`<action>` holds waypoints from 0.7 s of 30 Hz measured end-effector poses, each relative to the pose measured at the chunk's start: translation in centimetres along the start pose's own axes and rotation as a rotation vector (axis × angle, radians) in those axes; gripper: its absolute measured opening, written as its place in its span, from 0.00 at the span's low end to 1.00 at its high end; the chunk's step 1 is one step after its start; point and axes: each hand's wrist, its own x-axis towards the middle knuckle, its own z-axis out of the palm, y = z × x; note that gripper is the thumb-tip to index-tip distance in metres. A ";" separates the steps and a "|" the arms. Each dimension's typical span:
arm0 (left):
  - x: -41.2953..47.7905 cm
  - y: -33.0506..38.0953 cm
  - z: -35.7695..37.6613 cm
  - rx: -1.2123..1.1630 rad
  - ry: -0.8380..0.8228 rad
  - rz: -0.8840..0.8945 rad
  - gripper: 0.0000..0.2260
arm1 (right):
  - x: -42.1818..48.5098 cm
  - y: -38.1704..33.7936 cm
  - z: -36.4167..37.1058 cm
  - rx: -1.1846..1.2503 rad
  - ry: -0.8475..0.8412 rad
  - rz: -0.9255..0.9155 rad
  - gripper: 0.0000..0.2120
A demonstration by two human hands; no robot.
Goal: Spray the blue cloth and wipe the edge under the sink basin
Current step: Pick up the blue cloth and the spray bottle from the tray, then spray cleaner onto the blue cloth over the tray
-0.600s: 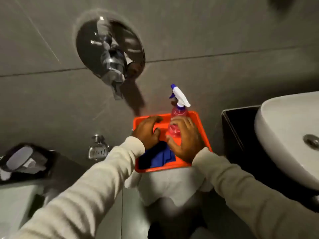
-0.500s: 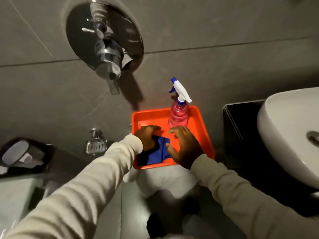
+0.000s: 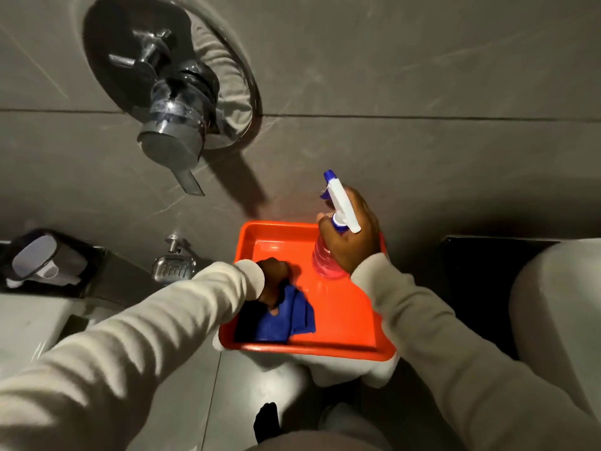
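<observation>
An orange tray (image 3: 338, 320) rests on a white stand against the grey wall. A folded blue cloth (image 3: 283, 317) lies in the tray's near left corner, and my left hand (image 3: 273, 284) grips its upper edge. My right hand (image 3: 354, 236) is wrapped around the neck of a pink spray bottle (image 3: 323, 258) with a white and blue trigger head, which stands at the tray's far right. The white sink basin (image 3: 559, 314) shows at the right edge, with a dark counter beside it.
A chrome shower mixer (image 3: 172, 102) juts from the wall above left. A metal soap dish (image 3: 174, 265) hangs on the wall left of the tray. A dark holder with a white item (image 3: 39, 258) sits far left. Grey tiled floor lies below.
My right hand has risen from the cloth to the bottle's neck and closed on it. My left hand has closed on the cloth. The view has shifted closer.
</observation>
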 end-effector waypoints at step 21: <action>-10.3 -0.6 0.6 -1.736 0.372 0.257 0.10 | -0.2 -10.0 -6.0 -0.357 -0.869 -0.084 0.20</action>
